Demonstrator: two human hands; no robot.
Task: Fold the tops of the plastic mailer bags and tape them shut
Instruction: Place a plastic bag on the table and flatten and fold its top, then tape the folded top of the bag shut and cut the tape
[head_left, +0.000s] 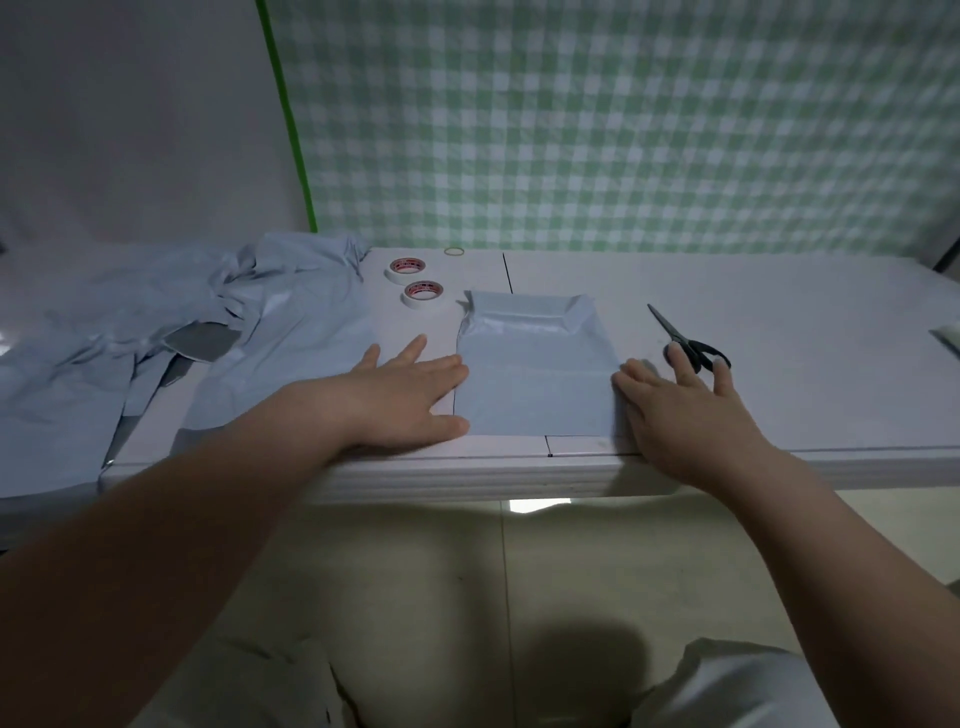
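Both hands flat beside the pale blue plastic mailer bag (535, 374)
Left hand (410, 400) and right hand (680, 415), fingers spread, flank it near the white table (779, 364) edge; black-handled scissors (685, 340) just right, two white tape rolls (415, 280) behind

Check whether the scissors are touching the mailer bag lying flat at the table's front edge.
Apart. The head view shows bare table between the scissors and the mailer bag.

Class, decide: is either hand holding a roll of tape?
No: both tape rolls lie on the table, apart from the flat left hand and right hand.
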